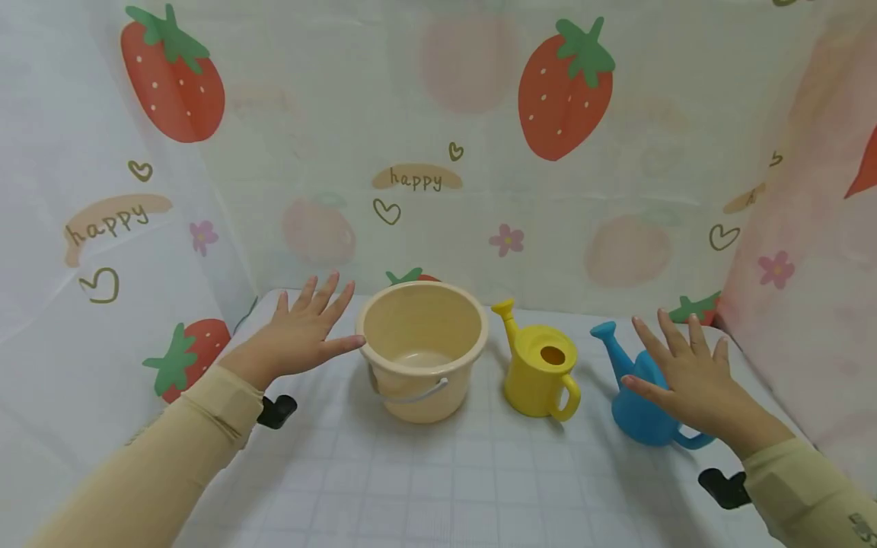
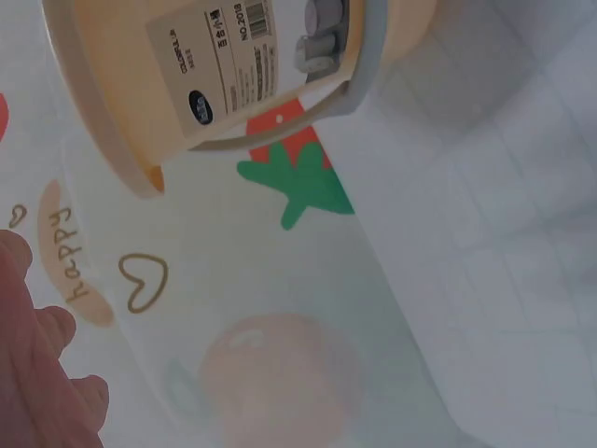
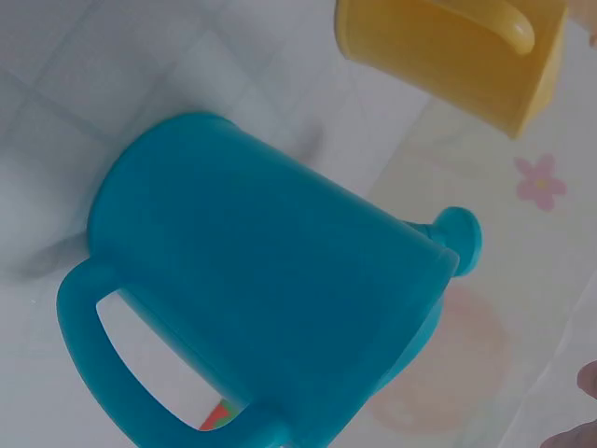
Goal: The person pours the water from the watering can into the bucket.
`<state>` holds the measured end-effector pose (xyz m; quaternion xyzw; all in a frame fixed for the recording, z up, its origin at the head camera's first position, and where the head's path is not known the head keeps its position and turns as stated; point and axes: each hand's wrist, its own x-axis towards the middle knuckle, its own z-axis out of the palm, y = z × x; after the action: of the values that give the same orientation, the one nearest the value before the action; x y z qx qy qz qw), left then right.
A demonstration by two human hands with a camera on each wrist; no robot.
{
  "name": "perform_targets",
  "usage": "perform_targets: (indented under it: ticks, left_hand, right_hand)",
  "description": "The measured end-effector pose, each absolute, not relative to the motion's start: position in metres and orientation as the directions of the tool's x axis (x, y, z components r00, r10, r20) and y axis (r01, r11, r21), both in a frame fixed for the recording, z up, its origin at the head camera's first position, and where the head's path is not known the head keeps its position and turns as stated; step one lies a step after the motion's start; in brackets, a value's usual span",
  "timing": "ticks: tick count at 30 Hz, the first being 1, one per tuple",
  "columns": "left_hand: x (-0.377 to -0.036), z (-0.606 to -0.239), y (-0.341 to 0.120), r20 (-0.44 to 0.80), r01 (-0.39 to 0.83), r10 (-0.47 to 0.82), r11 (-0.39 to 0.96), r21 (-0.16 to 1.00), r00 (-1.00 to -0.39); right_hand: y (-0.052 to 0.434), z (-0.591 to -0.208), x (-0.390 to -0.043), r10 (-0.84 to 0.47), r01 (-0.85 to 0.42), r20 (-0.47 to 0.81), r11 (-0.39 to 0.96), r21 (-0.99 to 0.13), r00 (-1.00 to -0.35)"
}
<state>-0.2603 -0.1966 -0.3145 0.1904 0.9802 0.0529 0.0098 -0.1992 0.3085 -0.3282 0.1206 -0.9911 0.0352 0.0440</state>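
Observation:
My left hand (image 1: pixel 301 335) hovers with spread fingers at the left of a cream bucket (image 1: pixel 425 396), its thumb overlapping the rim in the head view. A label (image 2: pixel 224 70) shows on the bucket's side in the left wrist view. My right hand (image 1: pixel 692 373), fingers also spread, is raised over a blue watering can (image 1: pixel 637 418) and partly hides it in the head view. Between the bucket and the blue can stands a yellow watering can (image 1: pixel 530 380), spout to the left and handle toward me. Neither hand holds anything.
The table (image 1: pixel 411 487) has a pale checked cover. Behind it and at both sides hangs a white cloth (image 1: pixel 329 137) printed with strawberries, hearts and flowers. The bucket's handle (image 1: pixel 418 396) hangs down at its front.

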Motion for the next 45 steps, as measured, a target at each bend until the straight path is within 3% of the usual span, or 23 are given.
perform_targets:
  ticks: [39, 45]
  left_hand:
    - [-0.273, -0.338, -0.164, 0.005, 0.467, 0.471, 0.874, 0.134, -0.882]
    - [-0.275, -0.336, -0.164, -0.044, 0.491, 0.501, 0.86, 0.14, -0.864]
  right_hand:
    - [0.303, -0.333, -0.202, -0.249, -0.255, 0.085, 0.965, -0.059, -0.965]
    - [0.305, -0.335, -0.2, -0.243, -0.249, 0.091, 0.967, -0.053, -0.966]
